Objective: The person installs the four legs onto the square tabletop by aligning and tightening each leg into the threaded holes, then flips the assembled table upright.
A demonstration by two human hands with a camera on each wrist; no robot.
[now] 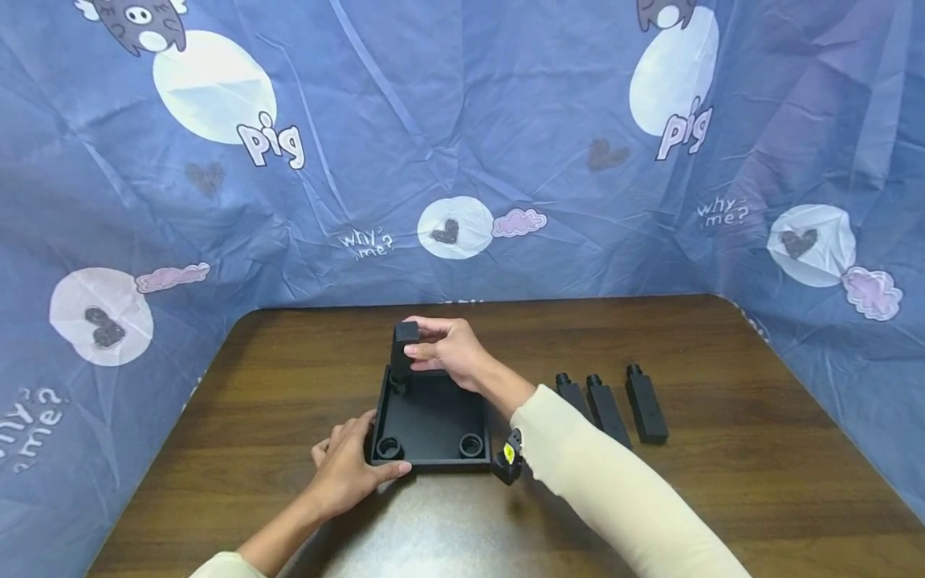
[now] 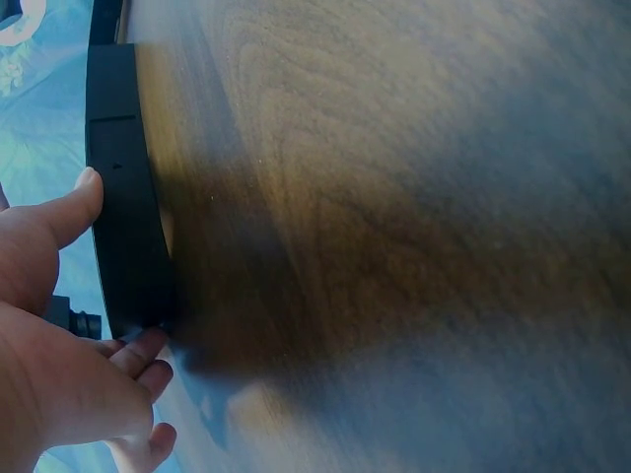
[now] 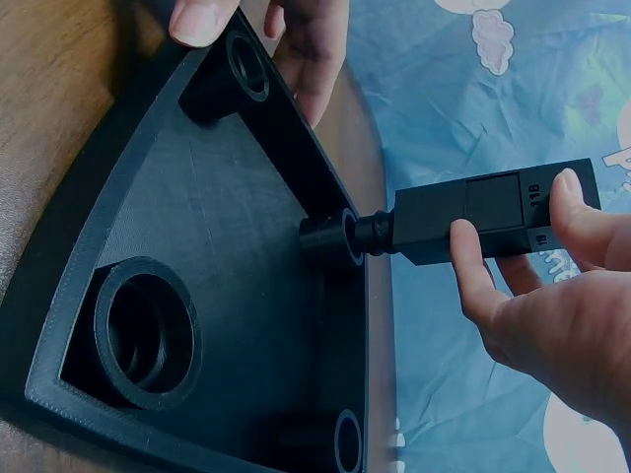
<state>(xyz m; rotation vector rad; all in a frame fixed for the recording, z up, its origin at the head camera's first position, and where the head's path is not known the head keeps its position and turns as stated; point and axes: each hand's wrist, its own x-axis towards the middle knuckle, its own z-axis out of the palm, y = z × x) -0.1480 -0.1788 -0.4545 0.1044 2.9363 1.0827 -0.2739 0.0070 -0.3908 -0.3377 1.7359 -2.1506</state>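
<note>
A shallow black square tray [image 1: 433, 417] with a round threaded socket in each corner lies open side up on the table. My left hand [image 1: 350, 464] holds its near left corner, thumb on the front wall and fingers along the left side. My right hand [image 1: 454, 352] pinches a square-sided black leg [image 1: 402, 349] by its upper part. Upright over the far left corner, the leg points its threaded neck down. In the right wrist view that neck [image 3: 375, 234] is at the mouth of the socket [image 3: 332, 241], and the leg [image 3: 463, 212] bears the marking "11B".
Three more black legs with threaded necks lie on the wooden table [image 1: 730, 482] to the right: one leg [image 1: 645, 405] apart, another leg [image 1: 607, 409] beside the third, partly behind my right sleeve [image 1: 614, 490]. A blue printed curtain [image 1: 462, 144] hangs behind the table.
</note>
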